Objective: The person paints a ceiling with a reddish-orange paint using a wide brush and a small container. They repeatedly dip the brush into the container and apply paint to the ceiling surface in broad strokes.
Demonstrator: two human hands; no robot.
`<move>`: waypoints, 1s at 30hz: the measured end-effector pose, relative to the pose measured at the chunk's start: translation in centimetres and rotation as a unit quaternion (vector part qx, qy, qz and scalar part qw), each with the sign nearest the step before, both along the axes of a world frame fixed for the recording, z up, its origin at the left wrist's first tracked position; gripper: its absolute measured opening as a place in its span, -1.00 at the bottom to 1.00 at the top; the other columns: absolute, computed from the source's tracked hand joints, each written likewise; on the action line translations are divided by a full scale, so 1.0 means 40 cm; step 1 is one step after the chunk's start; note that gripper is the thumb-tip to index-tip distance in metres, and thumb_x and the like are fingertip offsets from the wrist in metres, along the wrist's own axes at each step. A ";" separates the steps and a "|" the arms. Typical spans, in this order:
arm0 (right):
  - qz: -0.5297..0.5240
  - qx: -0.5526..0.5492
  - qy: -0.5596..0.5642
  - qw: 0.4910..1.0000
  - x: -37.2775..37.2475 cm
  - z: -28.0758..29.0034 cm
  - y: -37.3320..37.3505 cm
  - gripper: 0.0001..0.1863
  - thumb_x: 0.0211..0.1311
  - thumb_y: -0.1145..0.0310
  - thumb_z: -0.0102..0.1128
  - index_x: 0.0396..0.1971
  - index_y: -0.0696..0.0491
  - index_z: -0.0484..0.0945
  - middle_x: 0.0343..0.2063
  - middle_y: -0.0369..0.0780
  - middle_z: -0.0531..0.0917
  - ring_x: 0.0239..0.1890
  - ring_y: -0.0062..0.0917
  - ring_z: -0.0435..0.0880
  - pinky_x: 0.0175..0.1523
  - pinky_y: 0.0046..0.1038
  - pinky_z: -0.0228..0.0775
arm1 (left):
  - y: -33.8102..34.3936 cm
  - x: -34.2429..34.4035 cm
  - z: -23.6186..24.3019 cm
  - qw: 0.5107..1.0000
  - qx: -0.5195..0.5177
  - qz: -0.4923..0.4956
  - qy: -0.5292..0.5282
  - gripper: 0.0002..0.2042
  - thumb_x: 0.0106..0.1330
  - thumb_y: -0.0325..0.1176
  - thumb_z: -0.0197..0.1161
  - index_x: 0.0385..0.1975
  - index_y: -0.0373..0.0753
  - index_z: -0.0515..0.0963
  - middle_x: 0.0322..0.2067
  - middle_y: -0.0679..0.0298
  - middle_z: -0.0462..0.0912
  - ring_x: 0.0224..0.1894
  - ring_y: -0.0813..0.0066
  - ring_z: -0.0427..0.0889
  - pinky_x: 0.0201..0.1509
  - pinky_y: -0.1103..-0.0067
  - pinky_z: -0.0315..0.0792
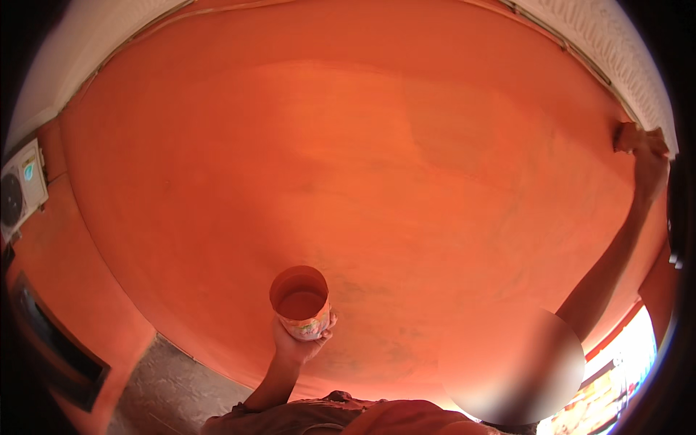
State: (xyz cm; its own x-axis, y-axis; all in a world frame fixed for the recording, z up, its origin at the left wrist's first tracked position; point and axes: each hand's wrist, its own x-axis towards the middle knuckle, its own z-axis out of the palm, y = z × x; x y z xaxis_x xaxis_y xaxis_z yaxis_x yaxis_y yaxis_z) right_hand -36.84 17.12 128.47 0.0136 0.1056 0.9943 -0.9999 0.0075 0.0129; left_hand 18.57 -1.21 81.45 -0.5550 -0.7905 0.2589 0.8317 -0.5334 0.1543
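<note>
My left hand [306, 346] is wrapped round a paint tub [312, 328] from below, its fingers curled against the side. The tub has an orange-smeared rim and a printed side, and orange paint [301, 305] shows inside it. High at the far right, my right arm is stretched out with the right hand [650, 154] closed on a paintbrush [620, 137]. Its dark bristles are at the orange wall [348, 181], close to the pale upper edging; whether they touch cannot be made out. Several darker, uneven patches mark the wall.
A white outdoor air-conditioning unit [23, 187] hangs on the left side wall, above a dark recessed opening [61, 348]. Grey flooring [170, 388] shows at the lower left. A pale textured surface [598, 36] borders the wall's upper right. Bright light enters at the lower right.
</note>
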 end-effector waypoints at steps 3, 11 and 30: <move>-0.133 -0.020 -0.081 0.988 0.375 -0.047 -0.141 -0.61 0.30 -0.08 0.27 -0.29 -0.01 0.59 -0.49 -0.27 0.61 -0.33 -0.56 0.63 -0.13 -0.41 0.44 | 0.002 -0.008 0.003 1.000 -0.013 0.015 0.001 -0.41 0.35 0.19 -0.02 0.20 -0.12 0.45 0.02 0.18 0.59 0.00 0.05 0.55 -0.26 0.37 0.51; 0.100 0.045 0.199 0.974 1.156 -0.130 -0.495 -0.80 0.35 0.39 0.23 -0.10 -0.01 0.74 -0.32 -0.09 0.76 -0.29 -0.24 0.78 -0.23 -0.33 0.64 | 0.044 -0.004 -0.018 0.993 0.042 0.107 0.017 -0.41 0.36 0.17 -0.04 0.24 -0.09 0.44 0.04 0.21 0.60 -0.01 0.03 0.57 -0.26 0.36 0.48; 0.287 -0.028 0.067 0.955 0.864 -0.067 -0.509 -0.79 0.37 0.34 0.19 -0.19 0.19 0.60 -0.42 0.01 0.68 -0.37 -0.19 0.75 -0.29 -0.12 0.60 | 0.041 -0.048 -0.036 0.975 0.051 0.215 -0.009 -0.42 0.37 0.20 -0.03 0.20 -0.07 0.46 0.00 0.17 0.61 -0.10 0.05 0.61 -0.28 0.34 0.47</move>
State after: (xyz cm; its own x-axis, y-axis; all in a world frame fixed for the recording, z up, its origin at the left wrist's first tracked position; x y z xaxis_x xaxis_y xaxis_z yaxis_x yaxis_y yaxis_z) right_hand -2.29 -3.25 125.79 0.0639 0.1866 0.9804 -0.8285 -0.5377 0.1563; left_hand 16.67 0.41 80.03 -0.1701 -0.9722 0.1606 0.9796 -0.1491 0.1351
